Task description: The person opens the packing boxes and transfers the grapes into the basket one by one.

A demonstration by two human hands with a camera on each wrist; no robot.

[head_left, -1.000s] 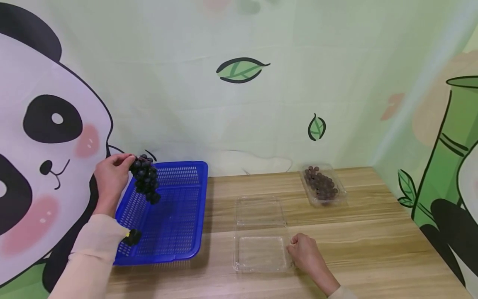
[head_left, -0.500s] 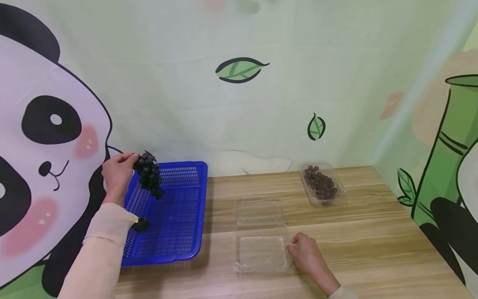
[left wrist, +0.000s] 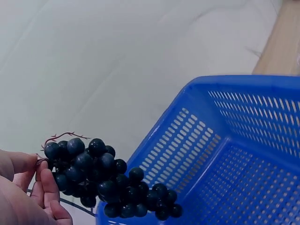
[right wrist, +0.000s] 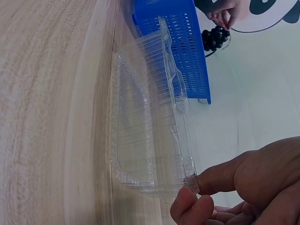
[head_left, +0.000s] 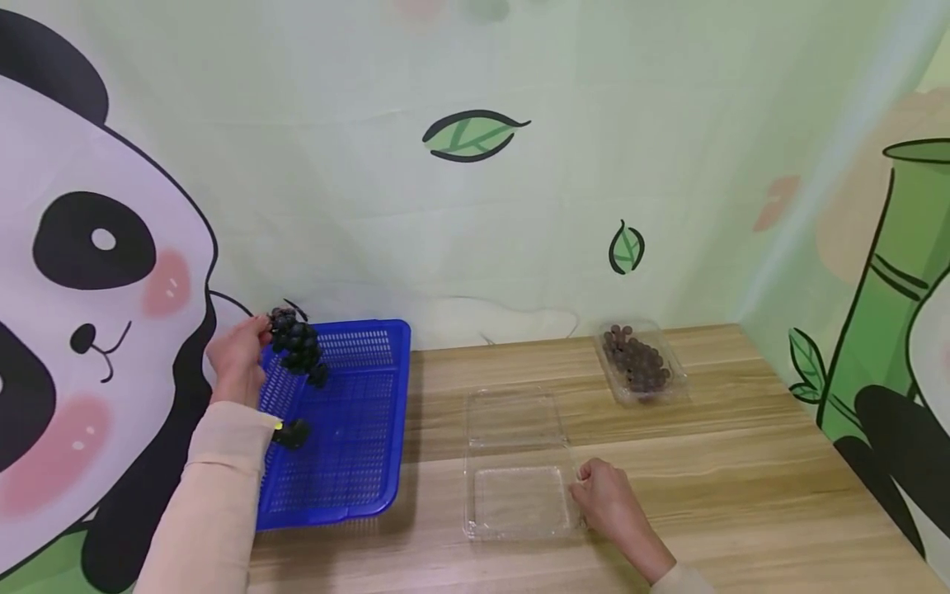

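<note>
My left hand (head_left: 239, 356) pinches the stem of a bunch of dark grapes (head_left: 298, 342) between thumb and fingers. The bunch hangs above the back left part of a blue plastic basket (head_left: 404, 412). In the left wrist view the grapes (left wrist: 108, 178) slant down towards the basket's wall (left wrist: 168, 145), and a bare reddish twig sticks out on top. On the table, a clear plastic clamshell box (head_left: 519, 503) lies with its lid folded back. My right hand (head_left: 609, 499) pinches the box's right rim; in the right wrist view, thumb and forefinger grip a corner of the box (right wrist: 140, 117).
A second clear box (head_left: 679, 388) with reddish-brown grapes (head_left: 637, 361) in it stands at the back right of the wooden table (head_left: 727, 462). Behind the table hangs a pale green printed backdrop (head_left: 519, 247). My left sleeve (head_left: 223, 470) crosses the basket's left side.
My left hand has moved right, further over the basket, carrying the dark grapes. My right hand and the clamshell box have stayed in place.
</note>
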